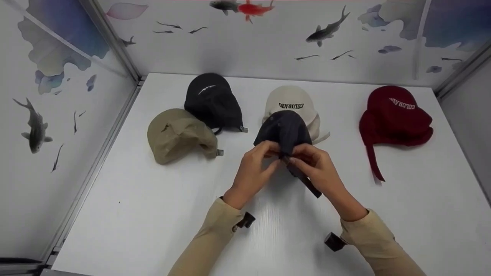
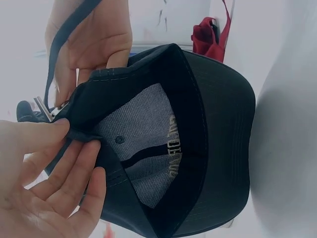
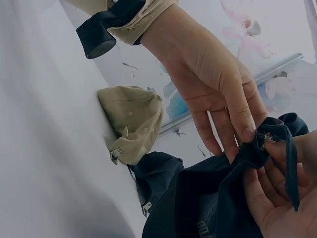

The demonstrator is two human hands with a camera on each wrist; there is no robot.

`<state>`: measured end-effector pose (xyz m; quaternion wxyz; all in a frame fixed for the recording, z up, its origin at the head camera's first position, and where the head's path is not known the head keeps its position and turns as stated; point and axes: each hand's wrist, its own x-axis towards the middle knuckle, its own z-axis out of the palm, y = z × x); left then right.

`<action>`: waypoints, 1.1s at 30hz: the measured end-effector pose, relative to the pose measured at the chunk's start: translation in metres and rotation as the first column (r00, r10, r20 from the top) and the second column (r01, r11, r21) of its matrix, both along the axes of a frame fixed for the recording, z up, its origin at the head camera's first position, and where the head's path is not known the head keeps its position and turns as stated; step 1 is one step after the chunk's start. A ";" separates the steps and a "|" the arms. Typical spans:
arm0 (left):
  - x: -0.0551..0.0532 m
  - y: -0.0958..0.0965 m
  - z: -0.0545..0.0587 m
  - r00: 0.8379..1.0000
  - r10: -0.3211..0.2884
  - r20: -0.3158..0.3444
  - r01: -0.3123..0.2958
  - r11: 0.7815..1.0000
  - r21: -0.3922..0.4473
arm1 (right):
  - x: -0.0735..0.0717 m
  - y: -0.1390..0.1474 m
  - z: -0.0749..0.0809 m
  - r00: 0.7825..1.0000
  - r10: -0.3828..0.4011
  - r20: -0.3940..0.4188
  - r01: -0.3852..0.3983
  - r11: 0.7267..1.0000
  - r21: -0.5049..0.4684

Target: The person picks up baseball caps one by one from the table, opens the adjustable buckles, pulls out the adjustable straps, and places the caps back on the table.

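A dark navy cap (image 1: 284, 128) is held up between both hands, its inside facing me in the left wrist view. My left hand (image 1: 251, 171) pinches the back strap beside the metal buckle (image 2: 48, 110) with thumb and fingertips. On the other side of the buckle, my right hand (image 1: 322, 168) pinches the same strap, thumb at the metal. The loose strap end (image 1: 307, 182) hangs down past the right hand. Mesh lining (image 2: 141, 129) and the brim (image 2: 225, 139) show in the left wrist view. Part of the buckle is hidden by the thumbs.
Behind the navy cap sits a cream cap (image 1: 289, 96) on the white table (image 1: 153, 222). A khaki cap (image 1: 176, 134) and a black cap (image 1: 211, 99) lie to the left. At the right lies a red cap (image 1: 395, 119) with its strap extended. Printed panels (image 1: 261, 46) enclose the table.
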<state>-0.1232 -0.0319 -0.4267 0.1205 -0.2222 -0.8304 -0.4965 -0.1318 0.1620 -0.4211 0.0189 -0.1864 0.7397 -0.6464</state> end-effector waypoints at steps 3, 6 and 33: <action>0.000 -0.001 -0.001 1.000 -0.001 0.002 0.001 1.000 -0.003 | 0.000 0.000 -0.002 1.000 0.010 0.001 -0.010 1.000 0.005; -0.001 -0.001 0.001 1.000 -0.012 0.013 0.012 1.000 -0.005 | -0.001 0.000 -0.002 1.000 0.022 0.001 -0.022 1.000 0.013; -0.006 -0.008 0.000 0.996 -0.009 0.087 0.005 0.999 0.039 | 0.000 0.009 -0.006 0.996 0.086 0.037 -0.087 0.996 0.014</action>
